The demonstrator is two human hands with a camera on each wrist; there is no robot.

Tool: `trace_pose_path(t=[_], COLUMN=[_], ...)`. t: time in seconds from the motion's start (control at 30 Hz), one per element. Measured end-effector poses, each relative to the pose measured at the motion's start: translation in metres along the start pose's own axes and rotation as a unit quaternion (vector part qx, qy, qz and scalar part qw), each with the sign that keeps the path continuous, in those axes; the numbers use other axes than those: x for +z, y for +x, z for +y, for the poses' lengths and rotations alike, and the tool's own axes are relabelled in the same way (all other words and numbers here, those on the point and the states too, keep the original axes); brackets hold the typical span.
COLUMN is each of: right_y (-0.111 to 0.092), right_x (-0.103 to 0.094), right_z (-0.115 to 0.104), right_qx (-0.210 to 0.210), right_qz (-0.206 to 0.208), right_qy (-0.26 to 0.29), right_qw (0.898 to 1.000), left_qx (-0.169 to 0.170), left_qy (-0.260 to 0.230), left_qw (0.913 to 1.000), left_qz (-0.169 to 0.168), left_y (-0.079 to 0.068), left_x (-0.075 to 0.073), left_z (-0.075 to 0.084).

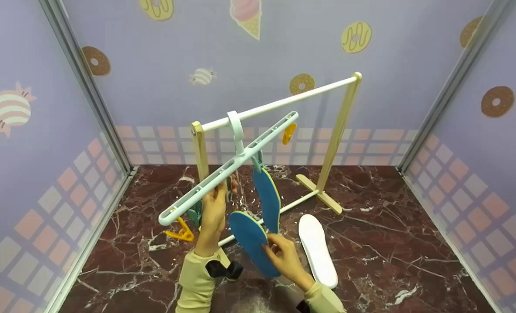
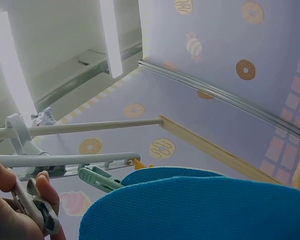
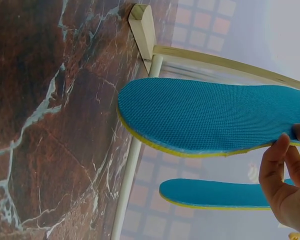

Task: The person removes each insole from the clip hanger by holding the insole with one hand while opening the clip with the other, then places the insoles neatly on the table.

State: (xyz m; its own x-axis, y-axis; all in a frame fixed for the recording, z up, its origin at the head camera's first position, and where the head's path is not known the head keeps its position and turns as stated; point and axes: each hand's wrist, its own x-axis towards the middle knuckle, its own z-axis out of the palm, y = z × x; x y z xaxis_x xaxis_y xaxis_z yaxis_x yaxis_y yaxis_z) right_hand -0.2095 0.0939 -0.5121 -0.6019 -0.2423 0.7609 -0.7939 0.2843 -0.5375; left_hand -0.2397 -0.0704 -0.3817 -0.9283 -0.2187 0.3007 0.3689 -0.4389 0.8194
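Note:
My right hand (image 1: 287,257) pinches a blue insole (image 1: 251,243) with a yellow edge by its side, between thumb and fingers. A second blue insole (image 1: 267,198) hangs from a green clip (image 1: 258,161) on the pale hanger (image 1: 223,171). Beneath the hanger bar, my left hand (image 1: 213,211) grips a grey clip (image 2: 34,202); the left wrist view shows thumb and fingers squeezing it. The held insole's upper end is close to that hand, apart from the clip. On the tabletop lies a white insole (image 1: 318,250), right of my right hand.
The hanger hooks over the white rail of a wooden-legged rack (image 1: 279,102). Orange clips (image 1: 289,133) hang at both hanger ends, with another green clip (image 1: 195,213) near the left one. Patterned walls (image 1: 258,56) enclose the dark red marbled tabletop (image 1: 384,226).

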Motion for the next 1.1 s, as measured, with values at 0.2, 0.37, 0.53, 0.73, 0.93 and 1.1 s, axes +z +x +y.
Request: trace_pose_path(t=[0.2, 0.37, 0.53, 0.73, 0.93, 1.1], right_y=[-0.001, 0.000, -0.001, -0.003, -0.002, -0.003], right_x=[-0.001, -0.002, -0.004, -0.008, -0.012, -0.017], right_z=[0.001, -0.001, -0.001, -0.002, -0.003, -0.003], right_qx=[0.001, 0.004, 0.013, 0.029, 0.042, 0.042], right_qz=[0.000, 0.006, 0.006, 0.000, 0.002, 0.007], right_qy=[0.003, -0.001, -0.008, -0.016, -0.011, -0.006], right_qw=[1.000, 1.000, 1.000, 0.999, 0.999, 0.999], left_qx=[-0.005, -0.015, -0.028, -0.041, -0.053, -0.058], left_qy=[-0.003, 0.006, 0.028, 0.025, 0.076, 0.077], left_qw=[0.9999, 0.9998, 0.9989, 0.9980, 0.9949, 0.9948], left_qz=[-0.012, -0.015, -0.026, -0.042, -0.041, -0.034], left_y=[-0.001, -0.001, 0.000, 0.001, 0.001, 0.000], left_x=[-0.002, -0.003, -0.006, -0.009, -0.011, -0.011], left_z=[0.001, 0.002, 0.002, 0.002, 0.004, 0.004])
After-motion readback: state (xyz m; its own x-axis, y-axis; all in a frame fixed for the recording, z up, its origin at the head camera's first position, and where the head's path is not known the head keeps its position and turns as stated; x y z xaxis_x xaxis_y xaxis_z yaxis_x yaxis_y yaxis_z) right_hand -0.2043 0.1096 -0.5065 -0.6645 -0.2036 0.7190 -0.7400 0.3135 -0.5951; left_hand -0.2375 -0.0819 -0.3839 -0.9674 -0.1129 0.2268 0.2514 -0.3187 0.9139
